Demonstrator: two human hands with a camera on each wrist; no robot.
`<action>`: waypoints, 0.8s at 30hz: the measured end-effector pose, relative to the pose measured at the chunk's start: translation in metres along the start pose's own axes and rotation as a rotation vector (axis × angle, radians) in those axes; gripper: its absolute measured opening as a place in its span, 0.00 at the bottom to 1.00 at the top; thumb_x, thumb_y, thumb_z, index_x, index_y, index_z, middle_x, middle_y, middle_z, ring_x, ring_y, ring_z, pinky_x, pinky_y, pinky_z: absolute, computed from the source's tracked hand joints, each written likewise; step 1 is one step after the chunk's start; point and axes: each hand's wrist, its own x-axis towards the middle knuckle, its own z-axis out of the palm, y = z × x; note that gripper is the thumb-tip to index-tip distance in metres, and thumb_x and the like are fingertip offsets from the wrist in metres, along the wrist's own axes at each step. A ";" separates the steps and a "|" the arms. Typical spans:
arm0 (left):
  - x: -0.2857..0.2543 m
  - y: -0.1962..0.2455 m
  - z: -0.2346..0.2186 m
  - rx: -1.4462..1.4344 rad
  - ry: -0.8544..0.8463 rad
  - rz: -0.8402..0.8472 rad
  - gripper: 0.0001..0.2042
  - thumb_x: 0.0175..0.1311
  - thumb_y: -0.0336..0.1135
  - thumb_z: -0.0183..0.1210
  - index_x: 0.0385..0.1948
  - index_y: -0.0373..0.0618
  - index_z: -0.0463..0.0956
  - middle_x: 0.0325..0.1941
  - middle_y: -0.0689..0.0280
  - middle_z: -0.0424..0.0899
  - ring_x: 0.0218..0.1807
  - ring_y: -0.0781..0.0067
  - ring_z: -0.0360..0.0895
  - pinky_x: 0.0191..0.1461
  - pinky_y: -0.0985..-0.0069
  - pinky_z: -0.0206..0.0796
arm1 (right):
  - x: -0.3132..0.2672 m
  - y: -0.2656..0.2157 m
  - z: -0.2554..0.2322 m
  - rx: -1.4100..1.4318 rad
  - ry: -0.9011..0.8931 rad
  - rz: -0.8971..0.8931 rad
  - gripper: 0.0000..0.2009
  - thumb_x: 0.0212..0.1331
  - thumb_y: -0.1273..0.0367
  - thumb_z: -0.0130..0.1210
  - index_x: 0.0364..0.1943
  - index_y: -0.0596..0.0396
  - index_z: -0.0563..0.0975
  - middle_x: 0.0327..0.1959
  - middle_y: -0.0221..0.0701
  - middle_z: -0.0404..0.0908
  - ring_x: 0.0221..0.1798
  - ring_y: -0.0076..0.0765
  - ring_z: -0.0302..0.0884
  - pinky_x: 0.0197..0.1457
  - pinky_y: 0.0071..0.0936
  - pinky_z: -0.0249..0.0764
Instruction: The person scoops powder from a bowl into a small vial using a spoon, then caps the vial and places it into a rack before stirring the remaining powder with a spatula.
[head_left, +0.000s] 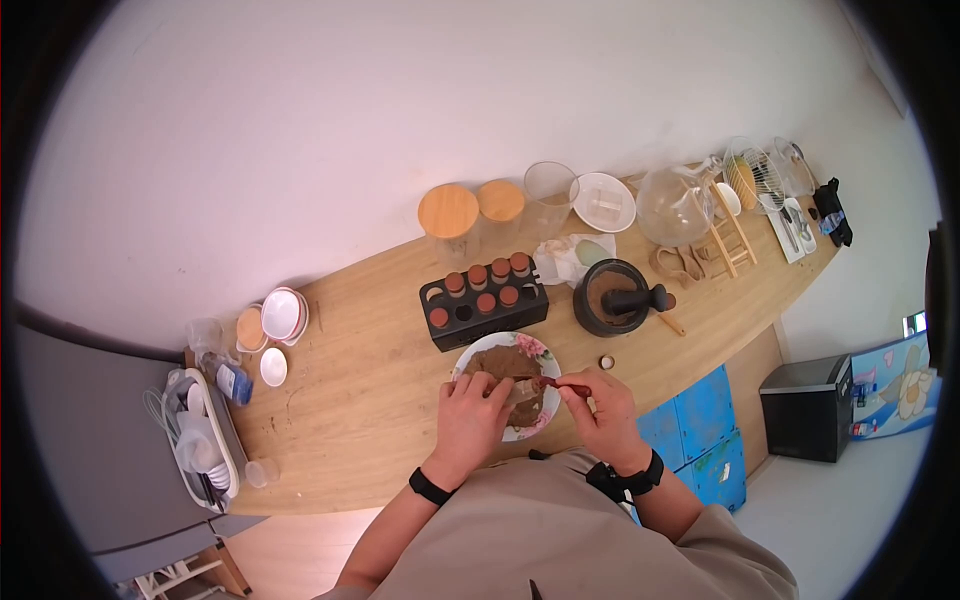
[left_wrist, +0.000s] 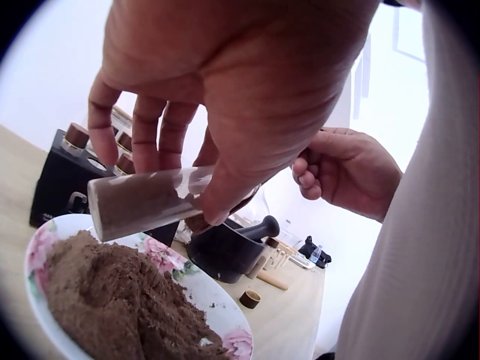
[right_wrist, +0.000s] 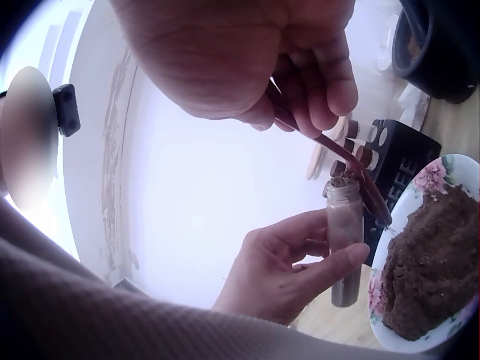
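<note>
While hands meet — plate near edge.

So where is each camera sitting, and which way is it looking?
Head: sits on the person's head, looking down at the wooden counter; shows both forearms, the left hand and the right hand.
Left wrist: sits by the left hand, looking out past its fingers at the glass tube they hold over the flowered plate; the right hand shows behind.
Right wrist: sits by the right hand, looking at the red spoon it pinches at the tube's mouth.
Shared: both wrist views show the tube, the plate and the brown powder.
</note>
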 end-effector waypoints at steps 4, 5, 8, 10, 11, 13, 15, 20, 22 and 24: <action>-0.001 -0.001 0.001 -0.057 0.018 0.019 0.20 0.58 0.36 0.74 0.54 0.53 0.85 0.47 0.67 0.83 0.51 0.61 0.81 0.52 0.60 0.68 | -0.001 0.001 0.002 0.024 0.000 0.015 0.07 0.67 0.78 0.65 0.46 0.59 0.84 0.34 0.40 0.84 0.34 0.44 0.84 0.38 0.33 0.78; -0.001 -0.001 0.001 -0.057 0.018 0.018 0.20 0.58 0.36 0.74 0.54 0.53 0.85 0.47 0.67 0.83 0.51 0.61 0.81 0.52 0.60 0.68 | -0.002 0.002 0.002 0.024 -0.001 0.015 0.07 0.67 0.78 0.65 0.46 0.59 0.84 0.34 0.40 0.84 0.34 0.44 0.84 0.38 0.33 0.78; 0.000 0.000 0.000 -0.062 0.009 0.014 0.20 0.59 0.36 0.74 0.55 0.53 0.85 0.48 0.67 0.83 0.52 0.62 0.81 0.52 0.60 0.68 | -0.006 0.008 0.002 0.102 0.005 0.093 0.06 0.69 0.77 0.64 0.47 0.59 0.84 0.35 0.39 0.85 0.35 0.41 0.85 0.40 0.31 0.79; 0.000 -0.001 0.001 -0.074 0.028 0.021 0.20 0.59 0.36 0.74 0.55 0.53 0.85 0.48 0.67 0.83 0.52 0.62 0.81 0.53 0.60 0.68 | -0.008 0.011 0.000 0.133 0.035 0.137 0.05 0.71 0.76 0.64 0.47 0.60 0.84 0.36 0.39 0.86 0.36 0.36 0.86 0.42 0.29 0.81; 0.000 -0.001 0.001 -0.074 0.026 0.021 0.20 0.59 0.36 0.74 0.55 0.53 0.85 0.48 0.67 0.83 0.52 0.62 0.81 0.53 0.60 0.68 | -0.009 0.012 -0.001 0.133 0.036 0.138 0.05 0.71 0.76 0.64 0.47 0.60 0.84 0.36 0.39 0.86 0.36 0.36 0.86 0.42 0.29 0.81; 0.000 -0.002 0.001 -0.088 0.032 0.024 0.20 0.59 0.35 0.74 0.55 0.53 0.85 0.48 0.67 0.83 0.52 0.62 0.81 0.53 0.60 0.68 | -0.011 0.014 -0.004 0.159 0.062 0.181 0.05 0.73 0.75 0.63 0.48 0.61 0.84 0.36 0.37 0.88 0.36 0.31 0.86 0.44 0.27 0.81; 0.000 -0.001 0.002 -0.095 0.032 0.024 0.20 0.59 0.35 0.74 0.55 0.53 0.85 0.48 0.67 0.83 0.52 0.61 0.81 0.53 0.60 0.68 | -0.014 0.018 -0.005 0.170 0.069 0.203 0.05 0.73 0.75 0.64 0.48 0.61 0.84 0.36 0.36 0.88 0.36 0.30 0.86 0.44 0.27 0.81; 0.000 -0.001 0.002 -0.106 0.029 0.023 0.20 0.60 0.35 0.74 0.55 0.53 0.85 0.48 0.67 0.83 0.51 0.61 0.81 0.53 0.60 0.68 | -0.019 0.021 -0.007 0.190 0.074 0.255 0.05 0.73 0.75 0.64 0.48 0.61 0.85 0.35 0.35 0.88 0.37 0.28 0.86 0.44 0.27 0.81; -0.001 -0.001 0.003 -0.104 0.023 0.023 0.20 0.60 0.35 0.74 0.55 0.53 0.85 0.48 0.67 0.83 0.51 0.61 0.82 0.53 0.60 0.68 | -0.021 0.024 -0.006 0.178 0.072 0.253 0.05 0.73 0.74 0.63 0.48 0.62 0.85 0.36 0.35 0.88 0.37 0.29 0.86 0.44 0.27 0.81; -0.001 0.000 0.002 -0.102 0.020 0.026 0.20 0.60 0.35 0.74 0.55 0.53 0.85 0.48 0.67 0.83 0.51 0.61 0.82 0.53 0.60 0.68 | -0.021 0.025 -0.005 0.189 0.074 0.256 0.06 0.73 0.74 0.63 0.48 0.62 0.85 0.36 0.35 0.88 0.37 0.29 0.86 0.44 0.27 0.81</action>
